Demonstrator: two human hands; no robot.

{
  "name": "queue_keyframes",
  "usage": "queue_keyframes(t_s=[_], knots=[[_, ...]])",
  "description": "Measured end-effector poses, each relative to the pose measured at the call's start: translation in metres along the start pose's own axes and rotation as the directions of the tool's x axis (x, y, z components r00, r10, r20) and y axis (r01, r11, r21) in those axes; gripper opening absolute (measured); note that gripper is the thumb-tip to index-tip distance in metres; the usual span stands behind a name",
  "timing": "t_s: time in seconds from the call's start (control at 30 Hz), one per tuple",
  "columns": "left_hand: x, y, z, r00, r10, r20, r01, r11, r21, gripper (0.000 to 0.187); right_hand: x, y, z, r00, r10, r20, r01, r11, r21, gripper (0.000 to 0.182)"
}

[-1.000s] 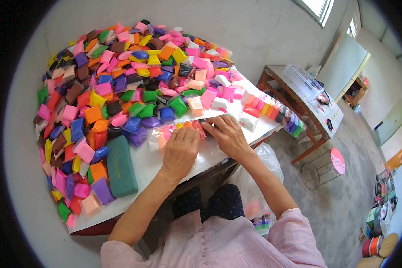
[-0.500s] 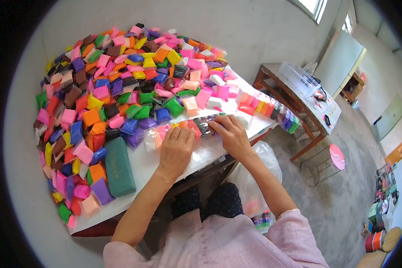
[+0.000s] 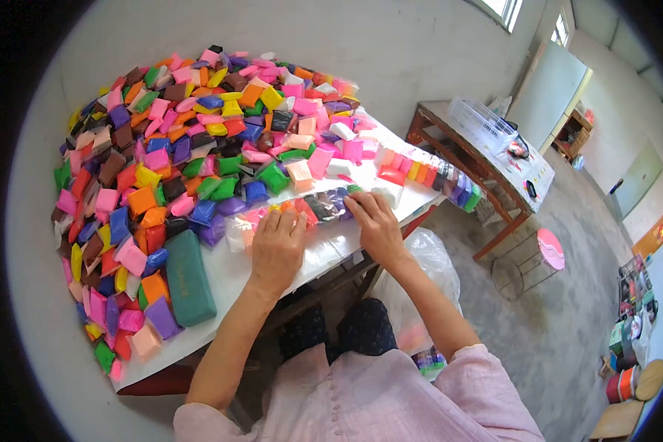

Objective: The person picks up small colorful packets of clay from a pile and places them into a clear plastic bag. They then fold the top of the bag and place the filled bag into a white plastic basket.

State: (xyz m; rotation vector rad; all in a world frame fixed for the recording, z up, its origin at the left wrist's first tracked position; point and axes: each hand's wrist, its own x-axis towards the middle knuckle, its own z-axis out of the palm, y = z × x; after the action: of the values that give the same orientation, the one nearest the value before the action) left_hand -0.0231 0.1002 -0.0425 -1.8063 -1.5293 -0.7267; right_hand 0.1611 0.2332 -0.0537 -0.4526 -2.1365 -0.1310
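Observation:
A row of small coloured packets (image 3: 323, 206), apparently soft modelling clay, lies in a clear plastic sleeve along the front of the white table. My left hand (image 3: 278, 247) rests over its left part, fingers together and curled down onto the pink and orange packets. At the other end, my right hand (image 3: 378, 227) closes its fingertips around the purple and green packets. The fingers partly cover the row. Left of my left hand sits a dark green box-shaped block (image 3: 190, 280) with faint lettering. A large heap of loose wrapped packets (image 3: 177, 162) spreads behind the row.
Another filled row of packets (image 3: 427, 175) lies at the table's right end. A clear plastic bag (image 3: 429, 272) hangs or stands below the front edge. To the right are a wooden table (image 3: 519, 166) with a white basket (image 3: 482, 121) and a pink-topped stool (image 3: 549, 249).
My right hand has shifted slightly at the row's right end, and a green packet now shows by its fingertips. My left hand stays on the row. The whole view has shifted a little.

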Motion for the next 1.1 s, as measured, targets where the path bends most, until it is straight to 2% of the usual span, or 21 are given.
queue_keyframes(t_s=[0.03,0.07,0.17,0.23,0.3,0.33,0.43,0.47,0.57,0.67,0.7,0.77,0.8,0.97,1.07,1.1], knots=[[-0.001,0.0,-0.003,1.0,0.003,0.008,-0.003,1.0,-0.004,0.03,-0.005,0.002,-0.002,1.0,-0.022,-0.015,0.022,1.0,0.002,0.034],[-0.001,0.001,-0.009,0.999,0.013,0.034,-0.013,1.0,-0.014,0.03,-0.01,0.008,-0.007,1.0,0.012,-0.029,-0.009,0.996,0.093,0.038],[-0.017,0.015,-0.023,0.99,0.081,0.119,-0.072,0.995,-0.072,0.03,-0.007,0.003,-0.029,0.979,0.176,-0.098,-0.164,0.979,0.124,0.04],[-0.033,0.026,-0.027,0.973,0.169,0.159,-0.148,0.98,-0.136,0.029,0.012,-0.007,-0.049,0.995,0.095,-0.007,-0.093,0.988,0.121,0.054],[-0.042,0.032,-0.029,0.976,0.134,0.17,-0.118,0.988,-0.102,0.032,0.031,-0.013,-0.057,0.997,0.013,0.081,-0.028,0.982,0.185,0.064],[-0.044,0.032,-0.032,0.977,0.112,0.18,-0.092,0.989,-0.114,0.034,0.029,-0.007,-0.053,0.978,0.04,0.204,-0.087,0.97,0.226,0.078],[-0.045,0.03,-0.043,0.973,0.061,0.221,-0.008,0.971,-0.237,0.042,0.026,0.004,-0.046,0.936,0.093,0.34,-0.158,0.973,0.169,0.082],[-0.044,0.029,-0.05,0.97,0.047,0.24,0.026,0.956,-0.291,0.046,0.023,0.013,-0.04,0.919,0.111,0.379,-0.199,0.959,0.202,0.086],[-0.007,0.026,-0.071,0.996,-0.085,0.041,0.092,0.973,-0.21,0.057,0.022,0.019,-0.034,0.903,0.104,0.418,-0.225,0.941,0.253,0.087],[0.019,-0.001,-0.059,0.985,-0.173,0.026,0.173,0.985,-0.024,0.064,0.026,0.012,-0.042,0.881,0.17,0.441,-0.313,0.909,0.275,0.089],[0.015,-0.007,-0.058,0.956,-0.226,0.185,0.239,0.97,-0.048,0.064,0.023,0.014,-0.042,0.875,0.184,0.448,-0.344,0.887,0.308,0.09],[0.007,-0.023,-0.054,0.825,-0.294,0.483,0.367,0.928,-0.062,0.065,0.017,0.021,-0.044,0.864,0.209,0.458,-0.4,0.837,0.373,0.091],[0.004,-0.024,-0.057,0.857,-0.257,0.447,0.324,0.943,-0.08,0.065,0.015,0.025,-0.044,0.863,0.212,0.459,-0.419,0.807,0.415,0.091],[0.0,-0.03,-0.06,0.876,-0.216,0.43,0.305,0.941,-0.149,0.063,0.007,0.036,-0.047,0.854,0.209,0.476,-0.471,0.697,0.54,0.095],[0.002,-0.028,-0.061,0.877,-0.227,0.424,0.317,0.936,-0.154,0.064,0.011,0.031,-0.058,0.874,0.277,0.4,-0.452,0.765,0.458,0.095],[0.002,-0.027,-0.061,0.875,-0.231,0.426,0.322,0.934,-0.156,0.064,0.009,0.03,-0.059,0.854,0.332,0.402,-0.501,0.736,0.456,0.095]])
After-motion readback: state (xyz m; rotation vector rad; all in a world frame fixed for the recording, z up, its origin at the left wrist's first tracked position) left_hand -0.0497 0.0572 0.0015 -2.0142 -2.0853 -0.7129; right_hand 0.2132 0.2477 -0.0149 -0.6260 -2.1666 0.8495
